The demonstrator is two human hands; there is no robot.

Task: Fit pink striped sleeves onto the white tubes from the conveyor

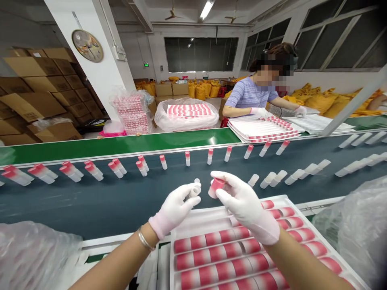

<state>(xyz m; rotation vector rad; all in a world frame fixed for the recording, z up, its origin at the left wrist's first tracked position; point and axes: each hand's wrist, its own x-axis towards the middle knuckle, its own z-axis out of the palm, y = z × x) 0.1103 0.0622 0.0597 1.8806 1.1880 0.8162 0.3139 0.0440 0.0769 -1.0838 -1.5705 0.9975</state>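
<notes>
Both my hands wear white gloves and hover over the near edge of a dark conveyor belt [90,201]. My left hand [173,209] pinches a small white cap [195,189]. My right hand [244,205] grips a pink-and-white tube [215,187], its open end turned toward the cap; the two pieces are a short gap apart. Below my hands lies a white tray [193,219] with rows of several pink-and-white tubes [217,253] lying on their sides.
Finished capped tubes [163,161] stand in a row along the belt's far side; white caps [273,179] lie at the right. A person in a striped shirt [250,94] works across the belt at stacked trays [263,129]. Clear plastic bags [356,229] flank me. Cardboard boxes [33,100] are stacked at left.
</notes>
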